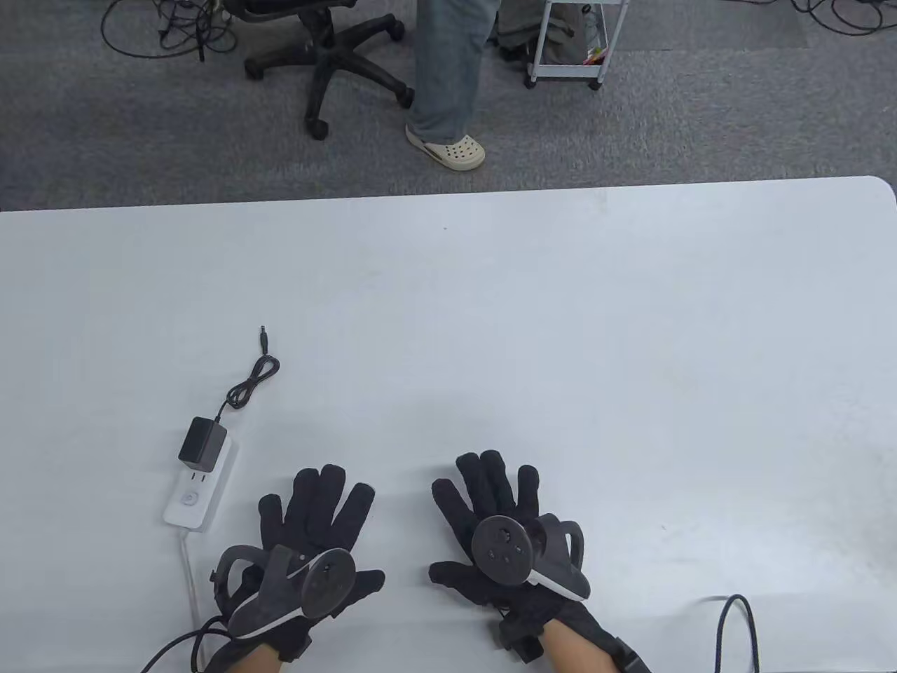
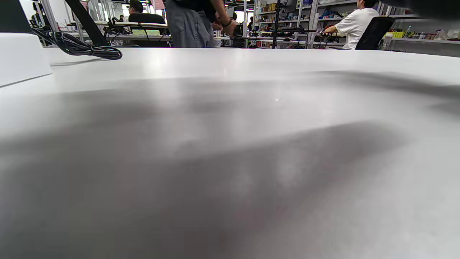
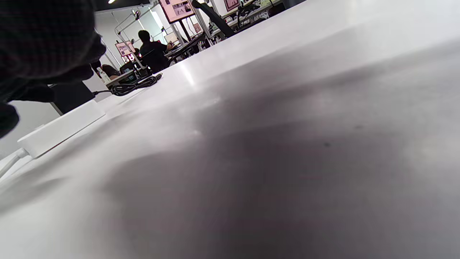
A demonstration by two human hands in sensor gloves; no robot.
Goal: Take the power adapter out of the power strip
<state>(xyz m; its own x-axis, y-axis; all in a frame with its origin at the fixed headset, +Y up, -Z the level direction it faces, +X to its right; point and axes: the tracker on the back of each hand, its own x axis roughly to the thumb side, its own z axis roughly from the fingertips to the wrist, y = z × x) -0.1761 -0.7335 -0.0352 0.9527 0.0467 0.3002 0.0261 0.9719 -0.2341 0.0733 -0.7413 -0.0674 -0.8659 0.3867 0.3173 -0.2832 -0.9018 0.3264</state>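
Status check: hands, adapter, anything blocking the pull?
Left hand and right hand flat on table, holding nothing. Power adapter plugged into power strip, untouched. Its cord trails away from the hands; nothing in the way.

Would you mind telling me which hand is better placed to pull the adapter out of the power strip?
Probably the left hand: it rests flat beside the power strip, where the adapter is plugged in. The right hand lies farther away, with the left hand between.
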